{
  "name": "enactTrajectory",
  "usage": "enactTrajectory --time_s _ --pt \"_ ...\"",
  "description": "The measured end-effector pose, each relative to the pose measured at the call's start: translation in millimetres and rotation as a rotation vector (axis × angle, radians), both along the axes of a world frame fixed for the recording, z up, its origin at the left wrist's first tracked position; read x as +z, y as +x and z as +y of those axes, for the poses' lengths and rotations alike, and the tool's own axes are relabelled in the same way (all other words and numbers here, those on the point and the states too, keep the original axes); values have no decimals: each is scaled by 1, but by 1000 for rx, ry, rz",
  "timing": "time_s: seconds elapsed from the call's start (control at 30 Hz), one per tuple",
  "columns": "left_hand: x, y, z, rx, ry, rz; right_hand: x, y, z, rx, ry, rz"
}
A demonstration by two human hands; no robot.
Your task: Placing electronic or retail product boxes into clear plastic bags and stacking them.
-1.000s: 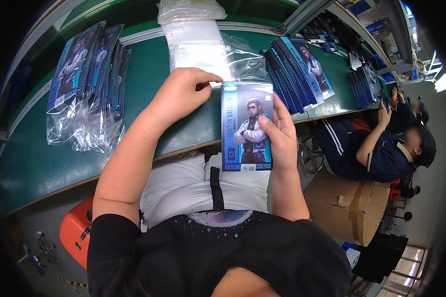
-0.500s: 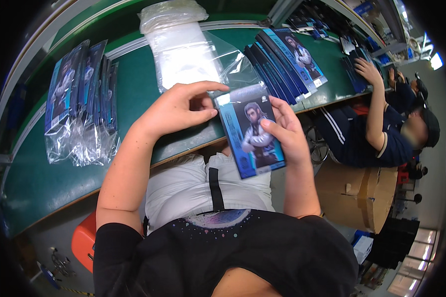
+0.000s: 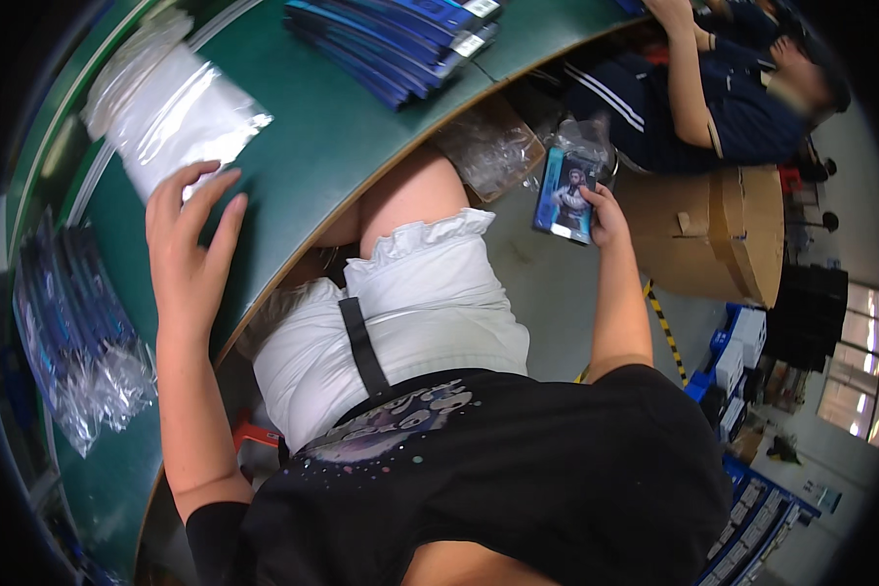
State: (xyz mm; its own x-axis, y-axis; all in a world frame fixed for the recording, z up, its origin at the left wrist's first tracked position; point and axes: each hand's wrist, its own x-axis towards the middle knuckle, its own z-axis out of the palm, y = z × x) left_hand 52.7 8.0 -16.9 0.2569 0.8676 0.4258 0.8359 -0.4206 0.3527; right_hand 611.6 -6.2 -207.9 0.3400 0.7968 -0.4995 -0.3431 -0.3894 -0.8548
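My right hand (image 3: 607,217) grips a flat blue-and-black box (image 3: 568,195) with a printed figure on its front, holding it out to the right beyond the table edge. Clear plastic (image 3: 586,137) shows around the box's far end; whether it encloses the box I cannot tell. Over the green table, my left hand (image 3: 193,239) is empty, its fingers apart, beside a stack of clear plastic bags (image 3: 176,117). To the left lies a row of similar boxes in clear bags (image 3: 73,322). Several unbagged boxes (image 3: 400,44) stand in a leaning row at the far side.
The green table (image 3: 303,166) runs diagonally ahead of me. Beneath its edge is an open carton (image 3: 493,146) with clear plastic inside. A large brown carton (image 3: 703,234) stands at the right, near a seated co-worker (image 3: 693,107). Yellow-black tape (image 3: 664,332) marks the floor.
My right hand has carried the box away to the right, off my lap. My left hand has come away from it and opened over the table. The whole view has turned rightward.
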Motion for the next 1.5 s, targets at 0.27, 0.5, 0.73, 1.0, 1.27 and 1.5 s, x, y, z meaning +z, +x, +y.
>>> enactTrajectory --time_s 0.27,0.5,0.73,1.0,1.27,1.5 --pt "-2 40 -23 -114 -227 245 -108 -1 36 -149 -40 137" --pt "-1 53 -17 -71 -292 378 -146 -83 103 -223 -211 204" --pt "-3 56 -11 -100 -326 459 -207 -135 176 -62 -349 82" --pt "1 55 -9 -145 -427 486 -214 -126 218 -182 -335 452" --pt "-2 52 -8 -170 -424 473 -201 -98 236 -240 -210 641" --pt "-3 53 -9 -149 -409 474 -175 -55 166 -33 -269 1051"
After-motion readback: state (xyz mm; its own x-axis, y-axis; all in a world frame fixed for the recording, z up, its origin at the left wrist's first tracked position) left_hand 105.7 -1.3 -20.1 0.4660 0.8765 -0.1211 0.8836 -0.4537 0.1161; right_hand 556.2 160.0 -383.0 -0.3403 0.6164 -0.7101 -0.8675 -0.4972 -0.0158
